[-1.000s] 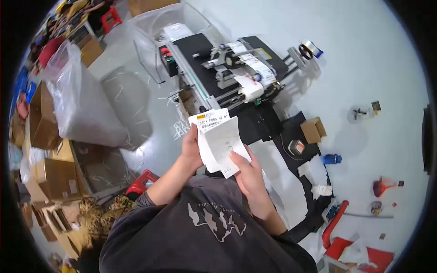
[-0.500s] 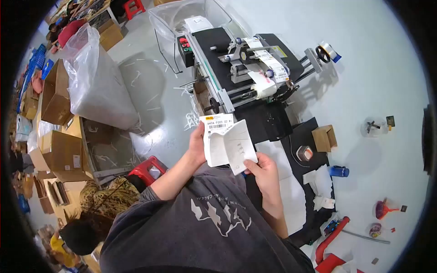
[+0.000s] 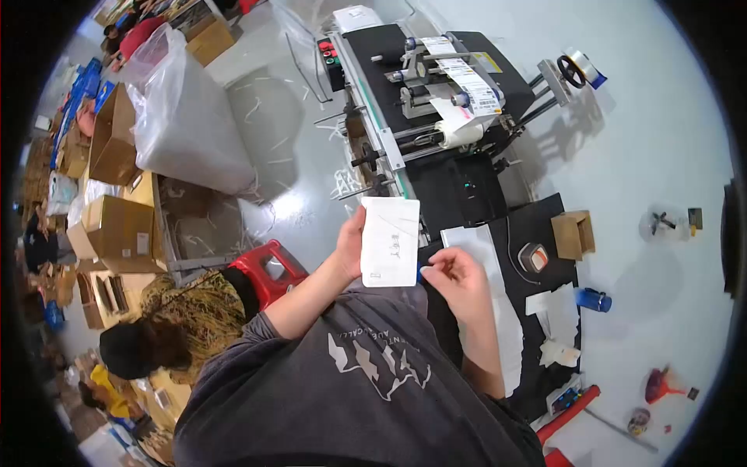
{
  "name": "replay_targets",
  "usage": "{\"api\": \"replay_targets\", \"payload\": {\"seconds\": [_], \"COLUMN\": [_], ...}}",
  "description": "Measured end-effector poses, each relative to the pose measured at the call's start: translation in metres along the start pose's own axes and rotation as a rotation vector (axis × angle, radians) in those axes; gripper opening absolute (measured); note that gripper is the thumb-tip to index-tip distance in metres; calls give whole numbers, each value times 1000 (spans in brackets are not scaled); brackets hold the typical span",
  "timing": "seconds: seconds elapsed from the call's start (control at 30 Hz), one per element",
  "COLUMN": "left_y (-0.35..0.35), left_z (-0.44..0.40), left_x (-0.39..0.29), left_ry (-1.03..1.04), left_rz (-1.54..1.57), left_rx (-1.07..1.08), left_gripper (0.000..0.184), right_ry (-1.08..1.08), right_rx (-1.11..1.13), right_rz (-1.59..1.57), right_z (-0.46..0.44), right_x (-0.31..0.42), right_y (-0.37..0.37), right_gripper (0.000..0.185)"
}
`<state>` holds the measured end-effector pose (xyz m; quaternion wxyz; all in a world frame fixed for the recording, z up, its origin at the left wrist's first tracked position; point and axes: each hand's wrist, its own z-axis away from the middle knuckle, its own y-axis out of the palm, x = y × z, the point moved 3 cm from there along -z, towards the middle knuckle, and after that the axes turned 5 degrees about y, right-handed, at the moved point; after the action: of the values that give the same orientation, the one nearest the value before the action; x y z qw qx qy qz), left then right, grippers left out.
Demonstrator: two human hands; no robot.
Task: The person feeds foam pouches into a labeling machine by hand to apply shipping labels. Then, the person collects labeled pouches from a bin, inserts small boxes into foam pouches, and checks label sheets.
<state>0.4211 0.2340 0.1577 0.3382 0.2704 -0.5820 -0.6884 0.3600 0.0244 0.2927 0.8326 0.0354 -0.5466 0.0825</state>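
My left hand (image 3: 353, 245) grips the left edge of a stack of labels (image 3: 391, 245). The white top face of the stack carries small black print and a thin slanting line. Just to the right of the stack, my right hand (image 3: 459, 284) is apart from it, fingers partly curled, with thumb and forefinger slightly apart. I see nothing held in it. Ahead of my hands stands a labelling machine (image 3: 373, 66), with a strip of printed labels (image 3: 471, 82) running over its rollers.
A black table (image 3: 537, 210) on the right bears white paper (image 3: 486, 272), a tape measure (image 3: 534, 258) and a small cardboard box (image 3: 573, 235). A blue bottle (image 3: 594, 300) stands beside it. At left are a red stool (image 3: 268, 268), a large plastic bag (image 3: 191, 117) and a seated person (image 3: 194, 319).
The bent top sheet now lies flat, hiding the barcode print beneath. My right hand has let go and sits apart from the stack. The camera view has shifted slightly.
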Motion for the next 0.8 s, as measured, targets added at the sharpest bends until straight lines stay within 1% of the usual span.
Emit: {"api": "replay_targets", "payload": {"seconds": [0.03,0.17,0.2,0.33,0.37,0.5,0.53,0.67,0.7,0.8], "left_y": [-2,-6,-7,-9,-10,-17,-18,-17,-16,-12], "left_z": [3,17,20,29,31,47,50,63,63,58], "left_x": [3,22,27,41,38,38,37,34,32,29], "left_ry": [18,-24,-12,-43,-29,-105,-96,-86,-87,-91], "left_rz": [1,-89,-86,-166,-171,-95,-93,-99,-99,-92], "left_rx": [-3,-24,-27,-24,-20,26,27,-98,-94,25], "left_gripper": [81,75,75,74,74,73,73,73,73,71], "right_ry": [0,-412,-412,-388,-398,-358,-360,-209,-210,-221], "right_rx": [18,-165,-152,92,103,200,208,159,156,109], "right_rz": [4,297,298,388,390,429,433,372,375,465], "right_z": [-4,-23,-28,-46,-48,-50,-49,-43,-41,-35], "right_x": [2,38,40,46,47,41,42,54,58,65], "right_y": [-1,-1,0,13,15,19,22,29,30,31], "right_gripper": [32,36,36,33,33,28,28,21,21,17]}}
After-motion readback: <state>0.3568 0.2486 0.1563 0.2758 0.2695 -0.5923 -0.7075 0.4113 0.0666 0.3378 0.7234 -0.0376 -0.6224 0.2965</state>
